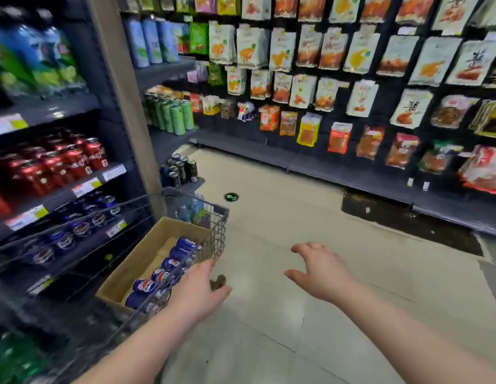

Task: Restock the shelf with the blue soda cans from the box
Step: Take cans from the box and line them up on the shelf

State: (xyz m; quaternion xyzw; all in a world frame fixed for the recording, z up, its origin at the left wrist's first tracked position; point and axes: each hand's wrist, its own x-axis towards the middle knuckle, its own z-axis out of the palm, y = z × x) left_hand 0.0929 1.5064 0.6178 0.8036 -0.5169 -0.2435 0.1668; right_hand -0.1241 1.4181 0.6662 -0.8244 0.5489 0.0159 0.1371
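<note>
The blue cans (169, 270) lie on their sides in a row along the right side of the open cardboard box (147, 253), which sits in the wire cart (216, 234) beside the drinks shelving. Each can shows a round red, white and blue emblem; the white lettering is too blurred for me to read. My left hand (197, 289) is at the cart's right wall next to those cans, fingers loose and apart, gripping nothing; I cannot tell whether it touches the wire. My right hand (321, 270) hangs over the floor (296, 217) well to the right of the cart, fingers spread and slightly bent, empty.

To the left, a low shelf (83, 225) holds more blue cans with the same emblem. Above them stand red cans (61, 162), with white and yellow price tags (86, 187) along the edges, print unreadable. Farther off are green cans (174, 112) and dark cans (183, 169). Snack bags (324, 51) hang on the far wall, some with large black Chinese characters.
</note>
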